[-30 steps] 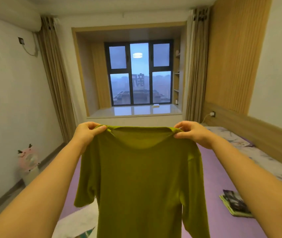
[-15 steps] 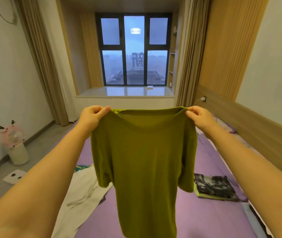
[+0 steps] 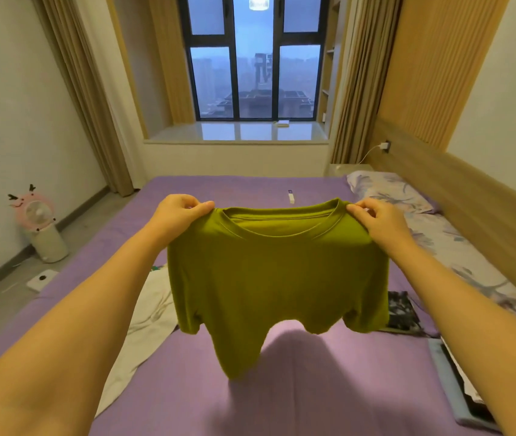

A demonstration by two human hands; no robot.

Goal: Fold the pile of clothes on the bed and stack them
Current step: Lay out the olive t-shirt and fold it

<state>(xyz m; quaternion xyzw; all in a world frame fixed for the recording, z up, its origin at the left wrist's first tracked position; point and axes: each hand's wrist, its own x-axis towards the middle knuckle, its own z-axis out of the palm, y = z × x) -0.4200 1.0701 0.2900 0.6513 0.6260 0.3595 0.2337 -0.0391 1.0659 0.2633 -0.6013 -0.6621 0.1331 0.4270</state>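
Note:
An olive-green T-shirt (image 3: pixel 277 278) hangs spread out above the purple bed (image 3: pixel 313 388), collar at the top, hem dangling just over the sheet. My left hand (image 3: pixel 176 215) pinches its left shoulder beside the collar. My right hand (image 3: pixel 376 217) pinches the right shoulder the same way. A white garment (image 3: pixel 143 322) lies flat on the bed at the left, partly hidden behind the shirt. A folded dark patterned garment (image 3: pixel 402 311) lies on the bed at the right, behind the shirt's sleeve.
A floral pillow (image 3: pixel 388 190) and a floral quilt (image 3: pixel 464 256) run along the wooden headboard on the right. A small white object (image 3: pixel 291 196) lies far up the bed. A pink fan (image 3: pixel 38 221) stands on the floor at the left. A grey-blue item (image 3: pixel 457 385) lies at the bed's right edge.
The view has tipped down toward the bed. Both hands have lowered the shirt, still pinching its shoulders, so its hem now hangs just over the sheet.

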